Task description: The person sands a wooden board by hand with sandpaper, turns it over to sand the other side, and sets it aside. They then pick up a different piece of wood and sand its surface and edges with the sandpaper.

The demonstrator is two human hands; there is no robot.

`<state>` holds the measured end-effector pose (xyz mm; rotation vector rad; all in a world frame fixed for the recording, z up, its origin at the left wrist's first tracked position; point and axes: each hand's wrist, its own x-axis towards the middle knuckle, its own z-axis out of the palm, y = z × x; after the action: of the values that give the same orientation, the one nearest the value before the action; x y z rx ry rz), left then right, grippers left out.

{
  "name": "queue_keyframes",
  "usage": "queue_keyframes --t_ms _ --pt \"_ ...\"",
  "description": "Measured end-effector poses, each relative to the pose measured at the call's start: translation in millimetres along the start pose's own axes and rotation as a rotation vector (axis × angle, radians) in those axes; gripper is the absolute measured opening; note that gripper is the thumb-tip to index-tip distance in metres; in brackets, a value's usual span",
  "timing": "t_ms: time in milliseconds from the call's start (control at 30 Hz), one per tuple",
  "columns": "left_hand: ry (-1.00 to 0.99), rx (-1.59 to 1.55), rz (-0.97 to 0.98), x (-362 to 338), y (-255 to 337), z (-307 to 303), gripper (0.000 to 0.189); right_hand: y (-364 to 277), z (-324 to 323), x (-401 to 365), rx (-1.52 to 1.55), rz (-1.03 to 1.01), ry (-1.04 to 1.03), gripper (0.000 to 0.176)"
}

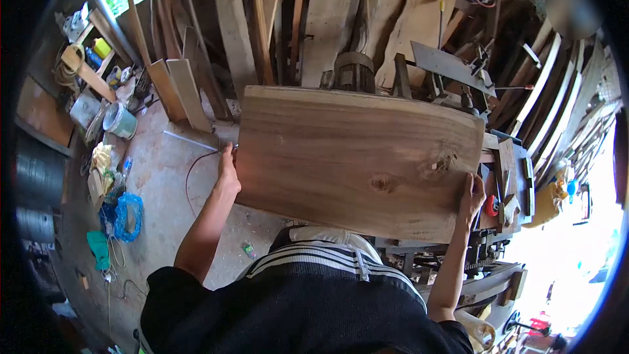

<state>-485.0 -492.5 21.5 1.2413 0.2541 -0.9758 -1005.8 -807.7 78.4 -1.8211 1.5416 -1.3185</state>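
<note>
A wide brown wooden board [327, 151] with dark grain and two knots near its right side spans the middle of the view, in front of my body. My left hand [228, 169] grips its left edge, fingers partly behind the wood. At the lower right edge my right hand [473, 198] holds the board, with the thumb on its face. Part of a machine with a motor [354, 71] shows behind the board's top edge; the board hides what lies under it.
Tall planks [324, 33] lean against the back wall. A metal machine [514, 183] stands at the right, with a red tape measure [491, 205] on it. At the left are a bucket [120, 120] and a blue plastic bag [128, 217] on the floor.
</note>
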Motion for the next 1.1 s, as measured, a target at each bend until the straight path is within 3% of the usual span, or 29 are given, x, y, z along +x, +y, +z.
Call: queue_keyframes --t_ms 100,167,267,333,433,500,733,967,1000,1100 --pt "-0.152 0.001 0.104 4.8 13.8 4.6 0.059 -14.6 -20.1 -10.6 0.063 0.054 0.064 0.035" --pt "-0.159 0.039 0.062 -2.0 27.6 15.4 0.056 -26.1 -32.2 -19.1 0.131 0.091 0.109 0.034" --pt "-0.179 0.064 0.221 -10.0 40.5 33.1 0.052 -35.7 -45.4 -25.5 0.246 0.123 0.136 0.036" --pt "-0.045 0.046 0.248 -24.4 50.5 49.8 0.05 -40.0 -55.4 -32.6 0.284 0.161 0.177 0.036" --pt "-0.061 0.043 0.149 -28.6 57.2 54.2 0.049 -45.5 -65.9 -46.3 0.369 0.213 0.258 0.034" --pt "-0.258 0.013 0.098 2.5 59.5 30.5 0.05 -49.2 -73.5 -51.9 0.409 0.216 0.222 0.026" --pt "-0.456 0.176 0.078 -24.1 74.5 45.2 0.049 -56.8 -89.0 -62.4 0.372 0.235 0.19 0.027" --pt "-0.457 0.351 0.089 -29.5 78.0 53.8 0.061 -40.1 -81.7 -63.0 0.262 0.386 0.147 0.042" --pt "-0.494 0.421 0.099 -23.3 77.2 50.2 0.064 -41.3 -80.9 -64.8 0.232 0.433 0.129 0.033" --pt "-0.422 0.489 0.129 -7.0 69.5 37.7 0.071 -17.0 -75.4 -70.6 0.163 0.474 0.114 0.034"
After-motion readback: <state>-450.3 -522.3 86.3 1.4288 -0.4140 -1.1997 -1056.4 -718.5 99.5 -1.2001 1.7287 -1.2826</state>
